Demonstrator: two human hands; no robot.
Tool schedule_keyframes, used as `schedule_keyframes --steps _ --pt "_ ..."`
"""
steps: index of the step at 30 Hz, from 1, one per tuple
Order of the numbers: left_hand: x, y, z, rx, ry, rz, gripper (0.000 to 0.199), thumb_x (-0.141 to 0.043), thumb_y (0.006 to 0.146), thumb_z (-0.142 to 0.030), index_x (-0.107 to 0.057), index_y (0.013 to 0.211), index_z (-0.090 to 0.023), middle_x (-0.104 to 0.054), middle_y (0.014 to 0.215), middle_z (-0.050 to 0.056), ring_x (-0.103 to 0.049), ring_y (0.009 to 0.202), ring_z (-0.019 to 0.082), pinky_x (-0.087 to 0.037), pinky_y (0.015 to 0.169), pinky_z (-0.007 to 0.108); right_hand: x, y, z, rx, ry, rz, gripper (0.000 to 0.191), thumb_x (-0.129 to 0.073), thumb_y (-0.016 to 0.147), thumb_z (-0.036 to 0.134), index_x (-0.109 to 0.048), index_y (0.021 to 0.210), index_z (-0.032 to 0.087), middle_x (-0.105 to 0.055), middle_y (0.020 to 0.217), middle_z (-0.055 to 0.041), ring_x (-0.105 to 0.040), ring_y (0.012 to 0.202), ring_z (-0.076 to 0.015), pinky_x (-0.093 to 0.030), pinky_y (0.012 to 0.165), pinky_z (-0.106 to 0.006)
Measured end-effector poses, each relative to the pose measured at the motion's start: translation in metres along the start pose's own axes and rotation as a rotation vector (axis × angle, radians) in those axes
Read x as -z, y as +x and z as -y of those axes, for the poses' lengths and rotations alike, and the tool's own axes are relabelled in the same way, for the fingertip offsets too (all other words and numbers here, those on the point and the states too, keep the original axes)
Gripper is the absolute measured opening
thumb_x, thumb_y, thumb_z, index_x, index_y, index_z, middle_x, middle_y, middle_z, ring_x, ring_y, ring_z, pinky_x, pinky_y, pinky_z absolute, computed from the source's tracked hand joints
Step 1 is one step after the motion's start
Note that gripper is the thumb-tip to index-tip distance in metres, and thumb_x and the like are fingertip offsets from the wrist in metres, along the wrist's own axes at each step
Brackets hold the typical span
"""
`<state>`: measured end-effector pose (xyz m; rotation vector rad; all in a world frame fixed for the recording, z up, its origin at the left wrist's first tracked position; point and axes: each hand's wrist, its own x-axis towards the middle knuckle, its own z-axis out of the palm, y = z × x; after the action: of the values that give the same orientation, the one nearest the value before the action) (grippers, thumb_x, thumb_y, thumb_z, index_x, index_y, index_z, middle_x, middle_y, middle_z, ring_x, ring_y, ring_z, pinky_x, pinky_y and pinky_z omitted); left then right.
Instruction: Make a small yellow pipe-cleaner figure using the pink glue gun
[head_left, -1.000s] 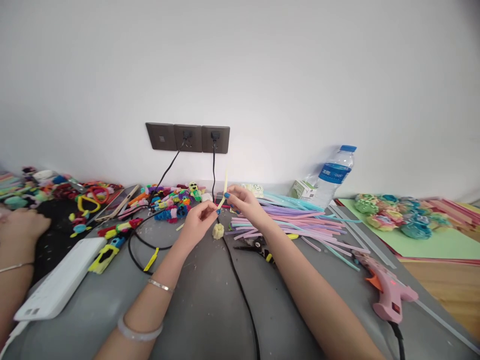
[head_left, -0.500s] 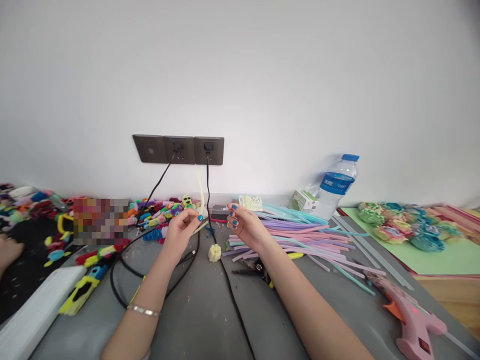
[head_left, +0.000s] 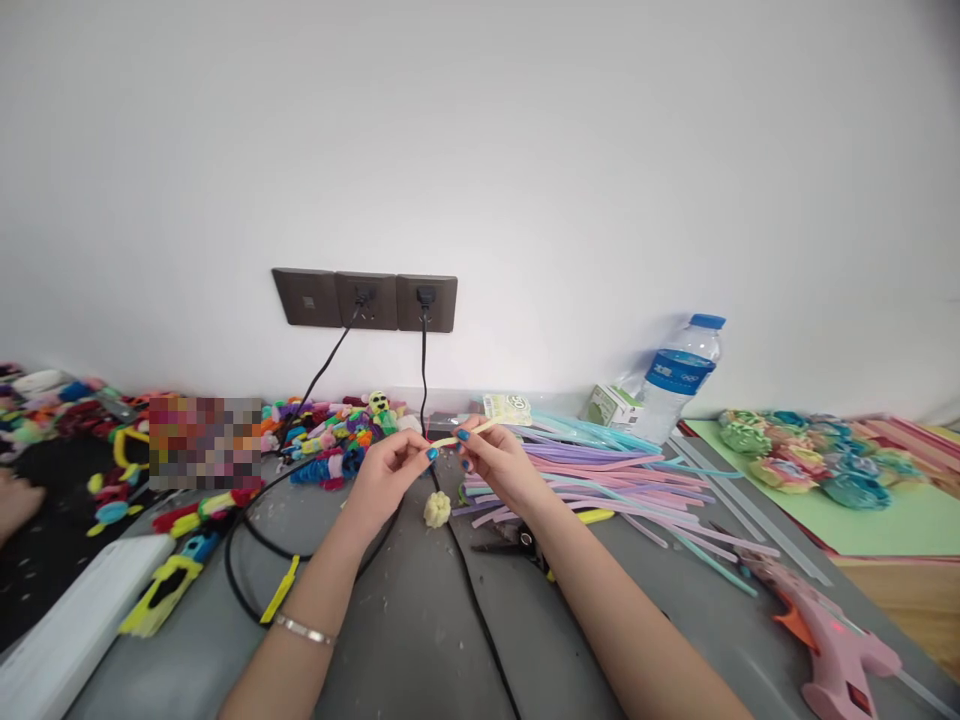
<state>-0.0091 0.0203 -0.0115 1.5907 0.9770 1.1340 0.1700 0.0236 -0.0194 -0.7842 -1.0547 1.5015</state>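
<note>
So, far left, a white block (head_left: 97, 605) lies on the worktop (head_left: 412, 640); next, the left hand (head_left: 386, 475), thumb and forefinger closed, pinches a pale yellow strip (head_left: 444, 443) running to the right hand (head_left: 499, 465), also pinching it, fingers curled; then pastel strips (head_left: 600, 465) and a pink glue gun (head_left: 840, 640)

Yellow strip (head_left: 445, 442): partly covered by the fingers of the left hand (head_left: 388, 474) and right hand (head_left: 501, 466). Pliers (head_left: 519, 544): handles partly hidden behind the right forearm (head_left: 622, 610), itself cut off by the bottom edge. Glue gun (head_left: 844, 640): grip cut off below. White casing (head_left: 97, 595): cropped at left and bottom. Co-worker's hand (head_left: 18, 506): cropped at left. Pixelated patch (head_left: 205, 442): contents unreadable. Black cable (head_left: 474, 600): runs out of view at the bottom. Bottle label (head_left: 677, 372): small lettering illegible.
</note>
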Motion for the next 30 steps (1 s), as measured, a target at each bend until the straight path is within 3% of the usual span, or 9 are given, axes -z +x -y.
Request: schedule_keyframes --steps 4,9,15,21,26,30 --pt "-0.007 0.001 0.001 0.040 -0.202 -0.191 0.030 -0.071 0.073 -0.046 -0.059 0.068 -0.020 -0.047 0.063 -0.002 -0.040 0.059 0.012 -0.032 0.055 0.025 -0.004 -0.003 0.000 -0.003 -0.135 0.059 0.036 -0.081 0.069 0.048 -0.062 0.070 0.017 -0.063 0.064 -0.0003 -0.053 0.053 -0.0101 -0.036 0.051 -0.024" --pt "-0.016 0.001 0.002 0.099 -0.269 -0.265 0.035 -0.071 0.071 -0.053 -0.057 0.068 -0.021 -0.046 0.062 -0.002 -0.039 0.058 0.012 -0.033 0.055 0.026 -0.009 -0.003 -0.004 0.016 -0.158 0.064 0.035 -0.078 0.072 0.048 -0.062 0.072 0.017 -0.063 0.064 -0.0004 -0.053 0.053 -0.0102 -0.036 0.051 -0.024" --pt "-0.003 0.000 0.004 0.182 -0.184 -0.091 0.044 -0.066 0.073 -0.061 -0.070 0.070 -0.017 -0.051 0.065 0.001 -0.042 0.059 0.013 -0.033 0.054 0.026 0.004 0.003 -0.006 0.092 -0.107 -0.030 0.037 -0.071 0.078 0.054 -0.057 0.080 0.020 -0.057 0.062 0.0037 -0.050 0.050 -0.0093 -0.037 0.050 -0.024" --pt "0.001 -0.003 -0.005 0.167 -0.035 0.050 0.027 -0.074 0.070 -0.044 -0.069 0.072 -0.017 -0.058 0.067 0.001 -0.049 0.063 0.015 -0.037 0.060 0.025 0.004 -0.001 -0.001 0.098 -0.234 0.069 0.037 -0.062 0.085 0.055 -0.051 0.080 0.021 -0.049 0.056 0.0067 -0.043 0.046 -0.0079 -0.032 0.045 -0.022" --pt "-0.001 -0.004 -0.005 0.162 0.022 0.155 0.025 -0.070 0.074 -0.042 -0.069 0.075 -0.017 -0.061 0.070 0.002 -0.053 0.067 0.016 -0.039 0.063 0.026 0.000 -0.005 0.005 0.085 -0.310 0.142 0.034 -0.059 0.087 0.054 -0.051 0.082 0.021 -0.042 0.047 0.0098 -0.032 0.040 -0.0064 -0.026 0.041 -0.021" --pt "-0.003 -0.007 -0.002 0.142 0.059 0.230 0.022 -0.067 0.077 -0.038 -0.069 0.074 -0.016 -0.060 0.070 0.003 -0.051 0.066 0.016 -0.037 0.062 0.026 0.000 -0.007 0.007 0.079 -0.302 0.226 0.033 -0.060 0.087 0.052 -0.053 0.084 0.020 -0.043 0.047 0.0097 -0.032 0.040 -0.0058 -0.025 0.041 -0.020"
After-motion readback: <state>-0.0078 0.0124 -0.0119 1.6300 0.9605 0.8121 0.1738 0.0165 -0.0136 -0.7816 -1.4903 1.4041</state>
